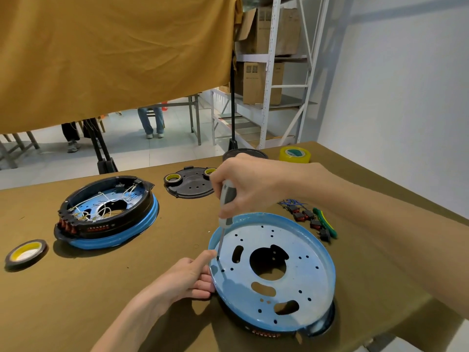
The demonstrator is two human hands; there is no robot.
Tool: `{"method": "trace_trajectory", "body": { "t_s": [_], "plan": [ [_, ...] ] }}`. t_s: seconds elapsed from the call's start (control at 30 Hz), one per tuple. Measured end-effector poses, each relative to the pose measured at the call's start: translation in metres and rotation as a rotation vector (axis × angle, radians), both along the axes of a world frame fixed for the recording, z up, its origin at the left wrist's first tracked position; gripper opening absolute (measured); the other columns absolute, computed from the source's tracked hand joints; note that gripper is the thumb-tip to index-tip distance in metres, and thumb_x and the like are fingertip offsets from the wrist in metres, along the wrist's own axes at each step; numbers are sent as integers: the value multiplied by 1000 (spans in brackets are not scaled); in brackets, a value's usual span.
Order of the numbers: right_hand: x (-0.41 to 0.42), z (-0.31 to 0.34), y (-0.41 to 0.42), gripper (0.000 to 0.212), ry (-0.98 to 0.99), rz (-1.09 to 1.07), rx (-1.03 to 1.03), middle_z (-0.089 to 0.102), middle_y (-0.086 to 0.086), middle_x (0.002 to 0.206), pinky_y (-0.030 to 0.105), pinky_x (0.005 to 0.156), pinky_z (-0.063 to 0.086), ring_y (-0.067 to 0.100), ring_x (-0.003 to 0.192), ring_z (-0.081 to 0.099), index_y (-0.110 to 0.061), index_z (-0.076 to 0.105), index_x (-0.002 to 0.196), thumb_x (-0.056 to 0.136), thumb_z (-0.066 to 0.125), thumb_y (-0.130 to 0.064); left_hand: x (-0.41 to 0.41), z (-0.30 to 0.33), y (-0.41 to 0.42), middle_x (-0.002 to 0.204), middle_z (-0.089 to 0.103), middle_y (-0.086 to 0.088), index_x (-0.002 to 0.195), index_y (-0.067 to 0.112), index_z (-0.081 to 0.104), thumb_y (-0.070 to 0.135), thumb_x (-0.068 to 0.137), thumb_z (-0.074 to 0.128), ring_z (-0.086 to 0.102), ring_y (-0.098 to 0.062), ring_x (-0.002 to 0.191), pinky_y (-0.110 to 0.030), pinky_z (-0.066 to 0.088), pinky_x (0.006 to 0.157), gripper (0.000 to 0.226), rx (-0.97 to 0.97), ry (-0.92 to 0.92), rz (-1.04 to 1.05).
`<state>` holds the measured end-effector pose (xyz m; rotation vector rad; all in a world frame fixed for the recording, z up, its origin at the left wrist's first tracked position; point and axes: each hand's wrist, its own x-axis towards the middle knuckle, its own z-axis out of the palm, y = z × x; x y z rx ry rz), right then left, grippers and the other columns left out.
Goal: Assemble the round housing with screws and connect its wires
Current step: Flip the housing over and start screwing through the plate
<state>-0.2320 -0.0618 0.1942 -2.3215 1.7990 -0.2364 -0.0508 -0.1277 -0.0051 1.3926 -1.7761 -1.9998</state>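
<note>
Left fingers (203,278) grip housing (274,273) rim; right hand (243,184) holds screwdriver (225,201).

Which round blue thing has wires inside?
The blue and black round housing at the left. White wires loop inside it; the blue plate under the screwdriver shows only holes.

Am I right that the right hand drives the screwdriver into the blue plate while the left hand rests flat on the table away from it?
Not quite. In the head view the left hand grips the blue plate's rim, steadying it. The right hand does hold the screwdriver, tip on the plate.
</note>
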Motion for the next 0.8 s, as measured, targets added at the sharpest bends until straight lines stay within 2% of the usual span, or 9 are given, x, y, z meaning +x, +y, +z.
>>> {"method": "trace_trajectory", "body": {
  "t_s": [0.07,0.13,0.27,0.37,0.43,0.53,0.63,0.73,0.8],
  "plan": [
    [-17,9,8,24,-99,-91,10,71,-5,76,26,54,55,13,63,71,-18,68,86,82,85,-35,-1,0,0,89,77,-13,102,6,77,68,83,61,71,-18,75,-28,61,68,66,27,16,30],
    [-36,12,20,25,-297,-194,-67,74,-2,74,24,54,56,13,62,73,-15,70,87,80,87,-32,-1,1,0,100,78,-20,105,7,76,67,85,62,74,-20,80,-31,62,72,65,32,42,50],
    [-70,-25,40,26,-756,-458,-247,78,10,81,33,63,64,23,71,78,-5,63,89,79,87,-11,-4,5,5,103,79,-14,112,8,71,61,91,62,78,-22,93,-34,63,77,58,83,122,78],
    [-90,-74,47,27,-1015,-720,-121,76,20,85,28,56,59,23,66,74,-6,50,79,84,76,0,-9,10,14,102,80,-7,119,9,67,44,93,69,77,-18,88,-32,60,83,43,74,163,68],
    [-103,-104,49,29,-1100,-834,-144,69,23,78,34,53,55,25,57,65,-10,45,74,89,68,1,-10,12,18,96,76,-7,120,6,64,27,91,71,70,-21,81,-33,57,83,36,88,232,132],
    [-123,-141,54,31,-902,-960,-295,64,12,62,36,50,47,24,51,57,-13,42,76,92,68,-10,-3,18,15,83,74,-10,110,1,62,19,88,63,68,-22,73,-32,55,67,28,58,338,257],
    [-135,-164,64,27,-747,-1009,-296,66,13,65,37,48,45,26,48,57,-15,44,81,93,67,-18,6,26,7,73,69,-11,100,7,61,25,83,58,66,-24,68,-32,53,61,25,-5,398,378],
    [-138,-183,69,25,-428,-994,-217,65,9,79,39,59,41,33,72,61,-19,46,82,94,66,-26,9,31,-2,69,73,-9,104,10,62,27,85,58,70,-24,66,-32,57,57,26,-29,421,466],
    [-136,-192,70,21,-205,-1001,-162,61,1,84,36,61,39,28,79,57,-24,45,84,95,63,-29,8,32,-6,72,74,-10,107,9,62,27,87,59,72,-24,67,-32,58,56,27,0,437,498]
  ]
}}
